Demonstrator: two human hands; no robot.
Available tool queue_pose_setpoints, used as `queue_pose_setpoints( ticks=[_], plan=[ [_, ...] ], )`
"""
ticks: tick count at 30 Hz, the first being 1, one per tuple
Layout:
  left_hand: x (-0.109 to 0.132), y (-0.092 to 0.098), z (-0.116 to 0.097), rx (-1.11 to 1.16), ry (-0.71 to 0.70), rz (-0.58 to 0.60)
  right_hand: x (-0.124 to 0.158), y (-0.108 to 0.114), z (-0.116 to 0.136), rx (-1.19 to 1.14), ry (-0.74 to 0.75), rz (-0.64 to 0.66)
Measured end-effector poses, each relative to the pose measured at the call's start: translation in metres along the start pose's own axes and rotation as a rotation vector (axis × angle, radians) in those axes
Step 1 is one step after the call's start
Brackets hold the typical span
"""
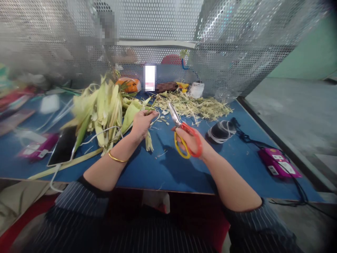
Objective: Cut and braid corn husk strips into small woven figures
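Observation:
My left hand is closed in a pinch on a pale green corn husk, whose lower end hangs below the fingers. A thin white strand shows beside the fingertips. In my right hand is a pair of scissors, with one red and one yellow handle loop. Their metal blades point up and away, apart from the husk; whether the blades are parted is unclear. Left of my left hand lies a large heap of corn husks. Beyond both hands spreads a pile of shredded husk trimmings.
A dark ball of yarn and a purple box with black cords lie at right. A phone with a white cable lies at left. An orange packet stands at the back, before a perforated metal screen.

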State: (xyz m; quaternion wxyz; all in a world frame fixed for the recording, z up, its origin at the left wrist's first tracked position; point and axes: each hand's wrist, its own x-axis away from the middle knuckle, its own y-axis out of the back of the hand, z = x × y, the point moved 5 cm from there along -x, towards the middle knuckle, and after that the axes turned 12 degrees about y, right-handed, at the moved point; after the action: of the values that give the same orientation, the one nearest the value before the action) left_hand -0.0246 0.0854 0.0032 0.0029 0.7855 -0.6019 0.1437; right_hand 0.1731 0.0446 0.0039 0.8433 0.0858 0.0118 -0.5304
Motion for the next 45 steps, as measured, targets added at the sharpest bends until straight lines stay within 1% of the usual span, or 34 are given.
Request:
queue_pose_setpoints(
  ticks=[1, 2, 3, 4, 5, 6, 8, 10, 12, 14, 16, 17, 18, 19, 21, 22, 24, 26, 27, 29, 30, 31, 33, 34, 35, 36, 37, 38, 39, 40, 41, 42, 43, 45],
  plan=[
    [0.0, -0.001, 0.0, 0.039, 0.059, 0.036, -0.002, 0.006, -0.003, 0.261, 0.023, -0.026],
    [0.001, -0.002, 0.001, 0.076, 0.122, 0.079, -0.004, 0.01, -0.006, 0.517, 0.036, -0.018],
    [0.001, -0.003, 0.002, 0.104, 0.178, 0.122, -0.006, 0.011, -0.01, 0.76, 0.025, 0.019],
    [0.001, -0.004, 0.004, 0.127, 0.227, 0.163, -0.007, 0.012, -0.014, 0.948, 0.0, 0.052],
    [0.002, -0.005, 0.006, 0.145, 0.272, 0.2, -0.009, 0.011, -0.018, 1.088, -0.022, 0.095],
    [0.002, -0.007, 0.008, 0.16, 0.31, 0.23, -0.009, 0.009, -0.02, 1.191, -0.034, 0.132],
    [0.004, -0.009, 0.012, 0.192, 0.361, 0.273, -0.009, 0.004, -0.021, 1.31, -0.022, 0.186],
    [0.008, -0.012, 0.013, 0.226, 0.39, 0.3, -0.007, 0.001, -0.018, 1.389, 0.012, 0.196],
    [0.011, -0.014, 0.013, 0.234, 0.403, 0.304, -0.006, 0.002, -0.014, 1.432, 0.042, 0.177],
    [0.015, -0.017, 0.013, 0.222, 0.422, 0.306, -0.009, 0.006, -0.009, 1.427, 0.083, 0.105],
    [0.019, -0.02, 0.014, 0.209, 0.434, 0.318, -0.014, 0.009, -0.001, 1.313, 0.164, -0.01],
    [0.02, -0.021, 0.015, 0.203, 0.433, 0.324, -0.018, 0.009, 0.003, 1.199, 0.208, -0.068],
    [0.021, -0.023, 0.016, 0.199, 0.43, 0.33, -0.023, 0.008, 0.005, 1.034, 0.239, -0.102],
    [0.021, -0.024, 0.017, 0.196, 0.424, 0.338, -0.028, 0.005, 0.007, 0.832, 0.248, -0.109],
    [0.022, -0.025, 0.019, 0.2, 0.412, 0.356, -0.039, -0.006, 0.004, 0.434, 0.17, -0.085],
    [0.022, -0.025, 0.019, 0.206, 0.407, 0.359, -0.044, -0.011, 0.003, 0.302, 0.125, -0.09],
    [0.02, -0.024, 0.018, 0.225, 0.402, 0.337, -0.054, -0.021, 0.002, 0.157, 0.103, -0.099],
    [0.018, -0.02, 0.016, 0.247, 0.404, 0.291, -0.063, -0.025, 0.0, 0.119, 0.142, -0.102],
    [0.017, -0.019, 0.015, 0.264, 0.407, 0.278, -0.068, -0.023, -0.002, 0.134, 0.166, -0.122],
    [0.016, -0.018, 0.013, 0.312, 0.426, 0.29, -0.075, -0.008, -0.007, 0.276, 0.206, -0.227],
    [0.016, -0.019, 0.013, 0.34, 0.446, 0.309, -0.076, 0.005, -0.008, 0.42, 0.231, -0.333],
    [0.016, -0.02, 0.013, 0.368, 0.47, 0.329, -0.076, 0.016, -0.008, 0.621, 0.245, -0.395],
    [0.017, -0.022, 0.014, 0.414, 0.511, 0.346, -0.074, 0.033, -0.004, 1.099, 0.266, -0.41],
    [0.018, -0.022, 0.015, 0.426, 0.521, 0.344, -0.069, 0.042, -0.001, 1.285, 0.245, -0.459],
    [0.018, -0.023, 0.016, 0.433, 0.519, 0.337, -0.063, 0.047, 0.004, 1.41, 0.243, -0.485],
    [0.018, -0.023, 0.016, 0.435, 0.507, 0.322, -0.058, 0.048, 0.01, 1.486, 0.281, -0.46],
    [0.018, -0.023, 0.016, 0.433, 0.493, 0.302, -0.052, 0.045, 0.016, 1.522, 0.346, -0.405],
    [0.018, -0.023, 0.016, 0.437, 0.478, 0.285, -0.045, 0.041, 0.024, 1.519, 0.404, -0.39],
    [0.018, -0.023, 0.017, 0.45, 0.46, 0.271, -0.038, 0.037, 0.031, 1.483, 0.438, -0.416],
    [0.019, -0.023, 0.016, 0.469, 0.438, 0.259, -0.033, 0.031, 0.036, 1.407, 0.459, -0.425],
    [0.019, -0.024, 0.016, 0.49, 0.41, 0.249, -0.03, 0.024, 0.038, 1.283, 0.467, -0.401],
    [0.02, -0.024, 0.016, 0.508, 0.376, 0.24, -0.029, 0.015, 0.036, 1.113, 0.454, -0.334],
    [0.02, -0.024, 0.015, 0.518, 0.335, 0.232, -0.03, 0.006, 0.03, 0.909, 0.404, -0.239],
    [0.021, -0.025, 0.015, 0.507, 0.251, 0.216, -0.033, -0.014, 0.013, 0.49, 0.239, -0.078]
  ],
)
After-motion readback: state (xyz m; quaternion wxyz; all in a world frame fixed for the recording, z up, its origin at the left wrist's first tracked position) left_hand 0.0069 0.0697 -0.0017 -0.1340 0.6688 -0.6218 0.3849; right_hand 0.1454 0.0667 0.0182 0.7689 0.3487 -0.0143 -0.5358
